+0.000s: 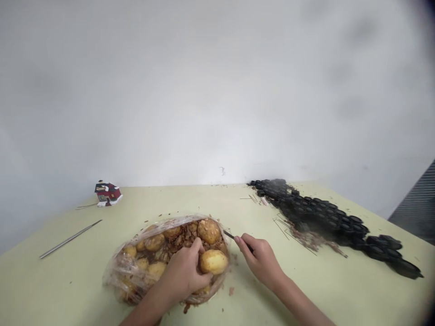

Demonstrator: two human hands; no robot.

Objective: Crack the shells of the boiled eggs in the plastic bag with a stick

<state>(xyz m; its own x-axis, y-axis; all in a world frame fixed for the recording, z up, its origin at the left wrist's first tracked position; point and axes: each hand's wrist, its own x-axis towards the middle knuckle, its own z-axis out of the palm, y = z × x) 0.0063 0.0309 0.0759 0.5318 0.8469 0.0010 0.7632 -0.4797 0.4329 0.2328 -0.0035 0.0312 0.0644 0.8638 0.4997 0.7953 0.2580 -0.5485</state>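
Note:
A clear plastic bag (pixel 117 267) lies open on the table, holding several potatoes (pixel 154 242) and brown peel scraps (pixel 183 237). My left hand (pixel 185 271) reaches into its mouth, thumb and fingers closed around a smooth yellow potato (pixel 214 261). Just behind that one rests a rougher, brown-flecked potato (pixel 208 231). To the right of the bag, my right hand (pixel 258 257) grips a thin dark-handled tool (pixel 229 234), pointing left at the bag's rim. The tool's working end is too small to make out.
Black round pots (pixel 316 213) stand massed along the table's right side, with thin wires (pixel 285 228) and a tangled pinkish-brown bundle (pixel 306 237) beside them. At left are a metal rod (pixel 70 239) and a small red toy house (pixel 108 194). A white wall (pixel 210 99) rises behind.

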